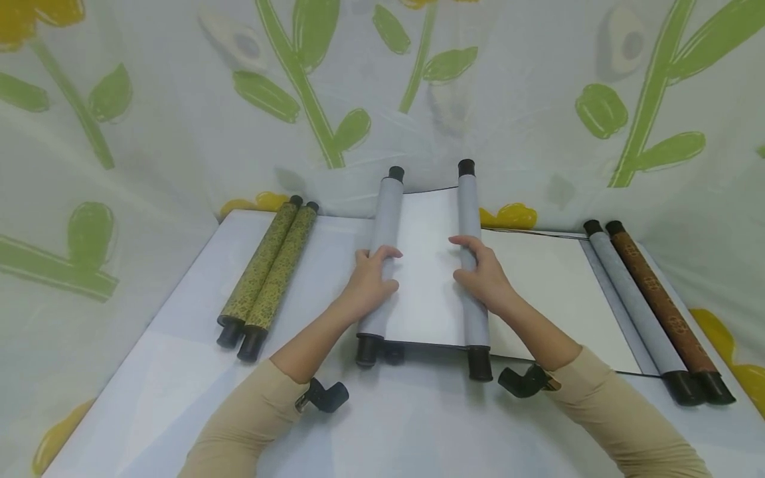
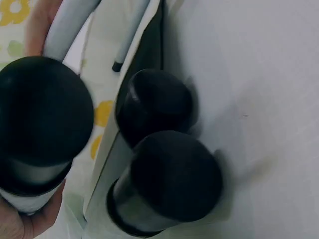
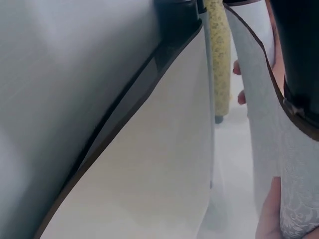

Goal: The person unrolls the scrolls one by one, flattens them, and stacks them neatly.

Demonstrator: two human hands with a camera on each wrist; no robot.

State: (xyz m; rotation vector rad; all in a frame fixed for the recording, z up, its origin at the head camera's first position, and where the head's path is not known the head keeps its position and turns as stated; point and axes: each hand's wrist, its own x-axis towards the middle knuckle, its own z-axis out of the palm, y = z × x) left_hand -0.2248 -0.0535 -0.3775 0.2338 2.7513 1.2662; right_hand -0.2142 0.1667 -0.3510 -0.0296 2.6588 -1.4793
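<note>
My left hand [image 1: 367, 279] grips the left roller [image 1: 388, 212] of a pale grey hanging scroll, thumb and fingers around it. My right hand [image 1: 483, 275] holds the same scroll's right roller [image 1: 469, 199]. Between the rollers a stretch of white paper [image 1: 424, 265] lies exposed. Black knobs cap the roller ends; one knob [image 2: 42, 109] looms close in the left wrist view, another knob [image 3: 301, 50] in the right. Beneath, a second scroll's cream sheet [image 1: 550, 285] spreads rightward to its grey roller [image 1: 636, 302]. Another black knob [image 1: 394, 354] shows under the held scroll.
Two yellow-green patterned scrolls [image 1: 269, 265] lie rolled side by side on the left of the white table [image 1: 179, 345]. A brown patterned scroll [image 1: 663, 305] rests at the right edge against the grey roller. A flower-printed cloth [image 1: 514, 119] hangs behind.
</note>
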